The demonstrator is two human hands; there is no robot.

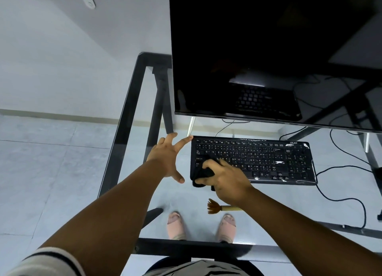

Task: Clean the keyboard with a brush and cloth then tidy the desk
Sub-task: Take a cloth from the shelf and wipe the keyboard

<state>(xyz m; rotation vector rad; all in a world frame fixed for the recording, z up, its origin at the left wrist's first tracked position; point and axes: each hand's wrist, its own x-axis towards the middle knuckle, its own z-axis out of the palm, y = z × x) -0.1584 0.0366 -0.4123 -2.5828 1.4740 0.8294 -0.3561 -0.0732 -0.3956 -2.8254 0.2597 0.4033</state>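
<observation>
Glass forms the top of the desk [128, 118], which has a black metal frame, and pale floor tiles show through it. One black keyboard [253, 161] lies flat on the glass in front of one dark, switched-off monitor [268, 48]; white scuffs mark the keyboard's top edge and right side.

Two hands are in view. The left hand [167, 157] is spread wide with its fingers straight, holding nothing; its index fingertip reaches to the keyboard's upper left corner, and I cannot tell whether it touches. The right hand [225, 177] has its fingers curled round one bunched black cloth [201, 173] and presses it onto the keyboard's lower left corner, part of the cloth hanging over the front edge.

One brush [219, 207] with brown bristles and a pale handle lies on the glass near the desk's front edge, just beside the right wrist, bristles pointing left and apart from the keyboard.

Two feet in pink slippers [175, 224] show beneath the glass. Several black cables [341, 195] trail below the right side of the desk.
</observation>
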